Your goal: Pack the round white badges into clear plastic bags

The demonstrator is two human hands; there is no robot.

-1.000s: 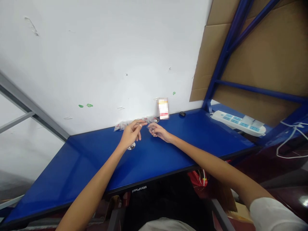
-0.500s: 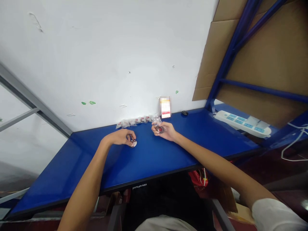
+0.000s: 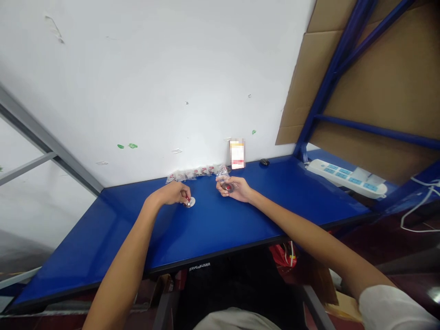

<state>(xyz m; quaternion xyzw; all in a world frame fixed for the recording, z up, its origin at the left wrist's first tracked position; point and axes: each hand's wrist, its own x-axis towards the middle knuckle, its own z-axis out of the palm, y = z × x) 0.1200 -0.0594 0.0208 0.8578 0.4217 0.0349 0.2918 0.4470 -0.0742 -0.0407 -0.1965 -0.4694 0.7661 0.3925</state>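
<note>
My left hand (image 3: 176,193) is closed in a pinch on a small red-and-silver piece (image 3: 187,201), too small to name. That piece is at the left edge of a round white disc (image 3: 192,201) on the blue table. Whether the two touch, I cannot tell. My right hand (image 3: 237,189), palm turned up, has its fingers curled round a dark round object with a red centre (image 3: 227,187). Clear crinkled plastic (image 3: 222,172) shows at its fingertips, partly over the fingers.
Several small clear bags with red marks (image 3: 195,173) lie in a row along the wall. A phone-like upright panel (image 3: 237,155) leans there, with a black mouse-shaped item (image 3: 264,162) to its right. A white power strip (image 3: 345,178) lies beyond the blue frame post.
My left fingers have drawn together and shifted slightly up and left, so more of the white disc and the red piece shows. My right hand has hardly moved.
</note>
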